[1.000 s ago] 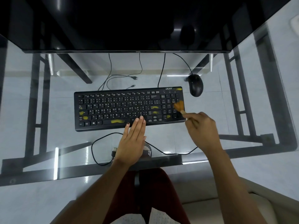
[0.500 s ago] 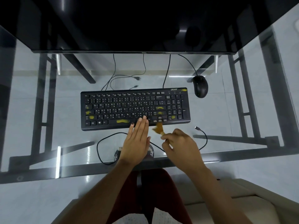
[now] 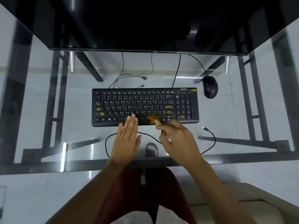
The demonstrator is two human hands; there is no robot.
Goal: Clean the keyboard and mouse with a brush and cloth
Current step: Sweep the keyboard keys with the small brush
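A black keyboard (image 3: 145, 104) with yellow smears on several keys lies in the middle of the glass desk (image 3: 48, 110). My left hand (image 3: 127, 139) lies flat, fingers together, with its fingertips on the keyboard's front edge near the space bar. My right hand (image 3: 178, 141) grips a small wooden-handled brush (image 3: 154, 119); its brown bristles rest on the bottom key row right of the space bar. A black mouse (image 3: 210, 86) sits to the right behind the keyboard. No cloth is in sight.
A large dark monitor (image 3: 145, 21) overhangs the back of the desk. A loose black cable (image 3: 212, 139) with a free plug curls on the glass in front of the keyboard. Black desk frame bars, floor wires and my sandalled foot (image 3: 152, 150) show through the glass.
My right hand swept the brush from the keyboard's right numeric pad down off the front edge, then back up onto the bottom row beside the space bar. My left hand stayed in place.
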